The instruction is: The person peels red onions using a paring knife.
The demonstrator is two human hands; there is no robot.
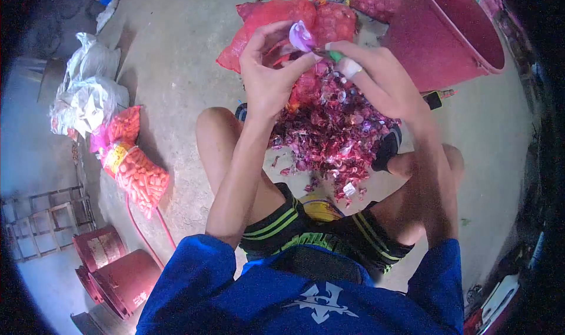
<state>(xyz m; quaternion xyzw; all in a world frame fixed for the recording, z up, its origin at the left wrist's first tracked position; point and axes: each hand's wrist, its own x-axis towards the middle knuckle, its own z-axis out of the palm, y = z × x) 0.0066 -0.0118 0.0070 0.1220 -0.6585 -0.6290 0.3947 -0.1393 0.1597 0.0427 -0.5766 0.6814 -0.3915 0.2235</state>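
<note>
My left hand (272,79) is raised over the pile, its thumb and fingers closed round a purple-white onion (301,36). Close on its right, my right hand (376,76) grips a small knife with a green handle (335,56), its short blade near the onion's lower side. Something white is wrapped round a finger of my right hand. Below both hands, a heap of red-purple onion skins (335,129) lies on the floor between my legs. Red mesh sacks (282,17) filled with onions lie behind my hands.
A big red tub (441,35) stands at the upper right, with a dark phone-like object (432,100) beside it. White sacks (88,94) and a bag of orange items (138,179) are at left. Red buckets (123,276) sit at lower left.
</note>
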